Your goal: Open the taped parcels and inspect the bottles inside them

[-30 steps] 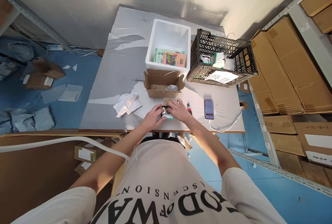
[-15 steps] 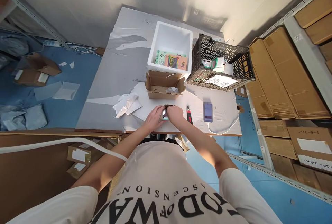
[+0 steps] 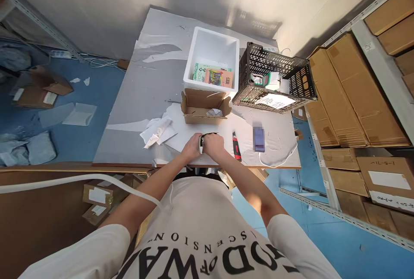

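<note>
My left hand [image 3: 192, 147] and my right hand [image 3: 213, 145] are side by side over the front of the table, fingers curled round a small shiny packet [image 3: 201, 144]. Only a narrow strip of it shows between them, pale and dark with a silvery part; the fingers cover the rest, so its kind is unclear. Just beyond the hands stands an open brown cardboard box [image 3: 202, 120] with a whitish crumpled piece inside. A red and black utility knife [image 3: 236, 147] lies to the right of my right hand. Crumpled white paper [image 3: 158, 133] lies to the left.
Behind the cardboard box is a white foam box [image 3: 191, 61] with printed packs in it. A black plastic crate [image 3: 247, 81] with small packs stands beside it. A phone [image 3: 258, 139] on a white cable lies at the right. Shelves with cartons [image 3: 349, 89] line the right.
Both hands have turned the packet and closed in round it. Its green and white edge, visible before, is now hidden. The things on the table have stayed in place.
</note>
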`<state>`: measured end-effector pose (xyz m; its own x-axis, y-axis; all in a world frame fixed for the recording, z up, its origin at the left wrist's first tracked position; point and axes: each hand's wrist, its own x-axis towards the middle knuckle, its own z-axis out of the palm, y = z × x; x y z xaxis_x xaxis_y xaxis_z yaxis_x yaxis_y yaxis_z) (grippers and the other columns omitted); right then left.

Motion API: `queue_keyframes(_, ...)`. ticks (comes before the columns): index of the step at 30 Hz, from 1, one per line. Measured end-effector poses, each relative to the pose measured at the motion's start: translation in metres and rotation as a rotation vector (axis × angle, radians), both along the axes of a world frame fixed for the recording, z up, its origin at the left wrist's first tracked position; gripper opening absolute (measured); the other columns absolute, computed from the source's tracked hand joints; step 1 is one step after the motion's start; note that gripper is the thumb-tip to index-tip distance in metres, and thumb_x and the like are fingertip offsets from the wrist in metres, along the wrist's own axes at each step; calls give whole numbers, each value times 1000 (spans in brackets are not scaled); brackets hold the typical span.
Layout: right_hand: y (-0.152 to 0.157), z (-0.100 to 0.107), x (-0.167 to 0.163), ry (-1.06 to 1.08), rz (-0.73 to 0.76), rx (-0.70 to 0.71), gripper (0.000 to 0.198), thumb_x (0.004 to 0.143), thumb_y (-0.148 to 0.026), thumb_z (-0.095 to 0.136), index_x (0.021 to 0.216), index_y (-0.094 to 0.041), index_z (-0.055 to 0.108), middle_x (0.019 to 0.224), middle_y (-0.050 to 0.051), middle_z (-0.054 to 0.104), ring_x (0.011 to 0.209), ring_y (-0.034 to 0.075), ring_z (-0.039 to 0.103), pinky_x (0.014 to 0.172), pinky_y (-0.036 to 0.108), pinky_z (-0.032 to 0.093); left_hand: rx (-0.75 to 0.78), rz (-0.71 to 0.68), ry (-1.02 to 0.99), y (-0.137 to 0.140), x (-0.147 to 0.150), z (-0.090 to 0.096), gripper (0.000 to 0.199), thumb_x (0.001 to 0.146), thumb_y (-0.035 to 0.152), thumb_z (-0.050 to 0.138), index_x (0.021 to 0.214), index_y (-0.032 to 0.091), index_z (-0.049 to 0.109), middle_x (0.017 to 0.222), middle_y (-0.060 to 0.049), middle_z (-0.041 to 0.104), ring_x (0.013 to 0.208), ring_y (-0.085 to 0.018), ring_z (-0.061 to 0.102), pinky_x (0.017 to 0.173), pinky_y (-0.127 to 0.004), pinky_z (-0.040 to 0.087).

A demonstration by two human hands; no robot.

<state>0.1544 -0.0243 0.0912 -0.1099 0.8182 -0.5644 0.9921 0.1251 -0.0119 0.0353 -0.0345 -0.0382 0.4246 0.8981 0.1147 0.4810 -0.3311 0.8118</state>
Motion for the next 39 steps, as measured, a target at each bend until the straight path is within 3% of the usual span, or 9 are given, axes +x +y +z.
queue_keyframes(8,-16,10,16,45,-69,102,23,83,-24,57,102,-20,70,100,14,71,92,24,69,75,30,50,82,22,-6,4,8,-2,57,61,18,61,116,18,43,111,-13,52,102,-30,54,90,-46,46)
queue_keyframes(17,-23,2,28,36,-150,134,22,81,-27,55,94,-19,70,95,14,72,84,26,69,69,32,49,81,-45,60,3,15,-2,54,61,18,61,113,19,47,108,-12,54,102,-31,55,91,-47,46)
queue_keyframes(32,-7,-5,30,2,11,43,32,82,-12,55,113,-14,62,109,18,65,94,24,68,74,31,51,113,67,99,2,29,-25,61,60,26,64,118,17,46,111,-15,58,106,-33,55,94,-48,46)
queue_keyframes(39,-11,12,40,119,-9,181,38,81,-30,58,116,-16,52,107,12,64,89,24,65,70,31,48,7,139,165,2,24,-41,56,59,33,68,111,15,53,102,-15,61,104,-34,57,89,-46,48)
